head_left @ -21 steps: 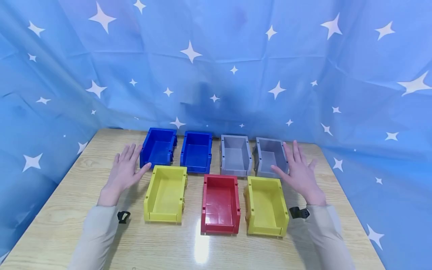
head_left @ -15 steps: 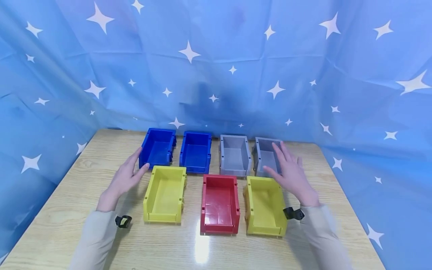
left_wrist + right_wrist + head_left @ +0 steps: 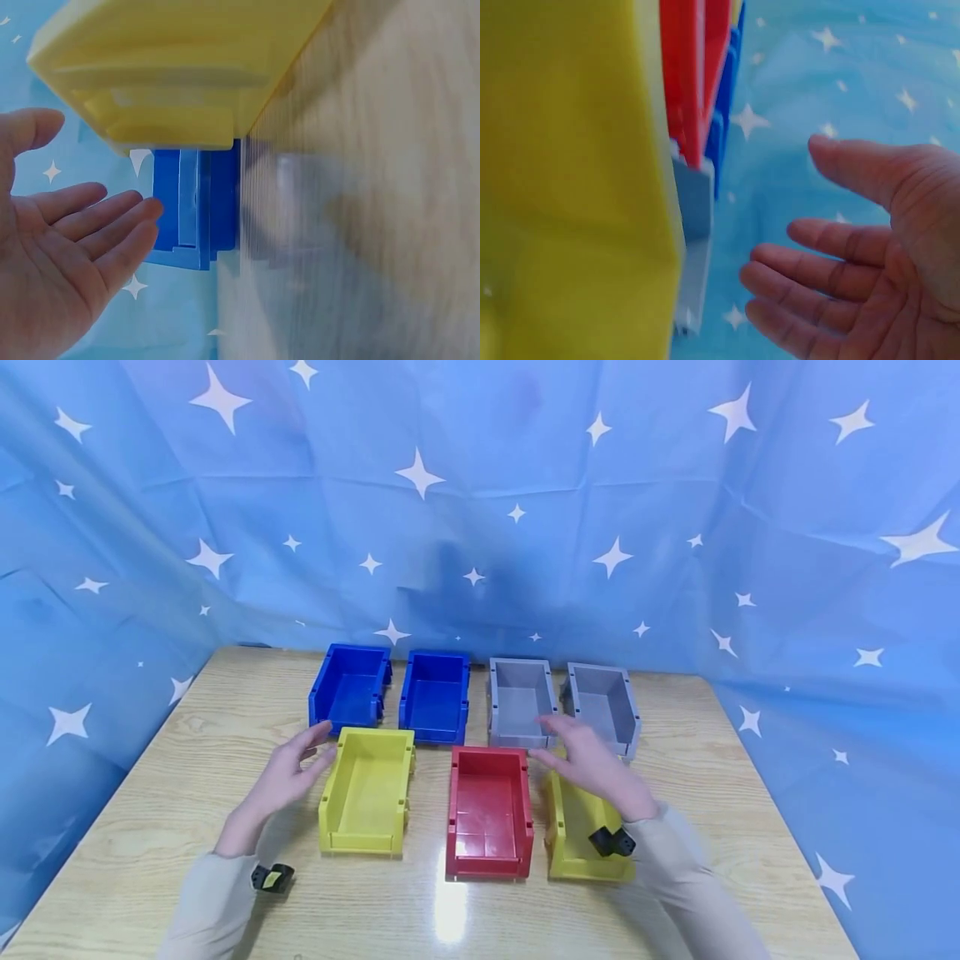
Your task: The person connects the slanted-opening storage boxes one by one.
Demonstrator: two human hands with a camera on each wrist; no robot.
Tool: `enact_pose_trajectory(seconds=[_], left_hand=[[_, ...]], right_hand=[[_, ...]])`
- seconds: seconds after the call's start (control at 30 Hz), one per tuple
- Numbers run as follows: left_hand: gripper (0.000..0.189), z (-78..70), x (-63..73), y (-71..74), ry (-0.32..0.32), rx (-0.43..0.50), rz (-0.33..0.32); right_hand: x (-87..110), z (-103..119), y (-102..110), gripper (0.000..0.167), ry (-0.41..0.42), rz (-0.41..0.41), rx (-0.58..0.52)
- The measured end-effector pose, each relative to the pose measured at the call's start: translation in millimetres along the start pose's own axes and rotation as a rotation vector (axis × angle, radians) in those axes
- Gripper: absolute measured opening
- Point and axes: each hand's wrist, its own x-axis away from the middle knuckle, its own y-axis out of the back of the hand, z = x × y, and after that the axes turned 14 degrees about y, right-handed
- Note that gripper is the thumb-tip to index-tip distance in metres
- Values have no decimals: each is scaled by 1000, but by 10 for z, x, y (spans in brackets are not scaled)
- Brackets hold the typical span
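Note:
My left hand (image 3: 283, 777) hovers at the left side of the left yellow bin (image 3: 369, 789), thumb apart from loosely bent fingers, holding nothing. In the left wrist view that hand (image 3: 67, 247) has its palm showing, with a blue bin (image 3: 195, 210) beyond the fingertips. My right hand (image 3: 592, 764) is above the back part of the right yellow bin (image 3: 592, 864) and partly hides it. Seen from the right wrist, the hand (image 3: 855, 262) is relaxed and holds nothing. Between the yellow bins stands a red bin (image 3: 490, 810).
Along the back of the wooden table (image 3: 180, 793) stand a blue bin (image 3: 351, 689), a second blue bin (image 3: 435, 697), a grey bin (image 3: 522, 697) and another grey bin (image 3: 603, 702). Behind them hangs a blue curtain (image 3: 480, 535) with white stars.
My right hand has moved left and nearer, from the right grey bin to over the right yellow bin. My left hand has come slightly nearer, its fingers turned and bent more. The bins stay put.

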Motion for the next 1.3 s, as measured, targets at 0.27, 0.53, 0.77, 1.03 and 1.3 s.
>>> enact_pose_trajectory(seconds=[0.27, 0.53, 0.77, 1.03, 1.3], left_hand=[[41, 38, 66, -28, 22, 91, 67], [40, 52, 101, -54, 88, 142, 95], [41, 13, 139, -37, 161, 132, 92], [28, -27, 160, -41, 281, 128, 91], [33, -16, 181, -77, 312, 129, 96]], right_hand=[[-152, 125, -164, 41, -105, 59, -23], [-199, 178, -239, 45, -311, 147, -103], [-232, 232, -322, 32, -353, 171, -97], [-250, 254, -388, 21, -394, 142, -89], [-242, 303, -404, 30, -481, 126, -106]])
